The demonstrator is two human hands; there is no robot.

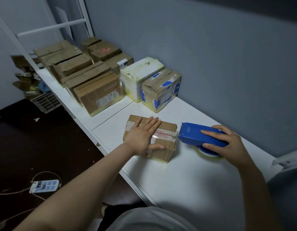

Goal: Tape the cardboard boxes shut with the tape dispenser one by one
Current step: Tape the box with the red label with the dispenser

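A small brown cardboard box stands on the white table in front of me, with clear tape across its top. My left hand lies flat on that top, fingers straight and spread, thumb along the near edge. Just right of the box is the blue tape dispenser, its toothed end pointing at the box and a yellowish tape roll under it. My right hand grips the dispenser's rear, fingers over the top and thumb on its near side.
Several cardboard boxes stand in rows at the table's far left, with a white box and a blue-taped box nearer along the grey wall. A crate and a device with cables lie on the dark floor at left.
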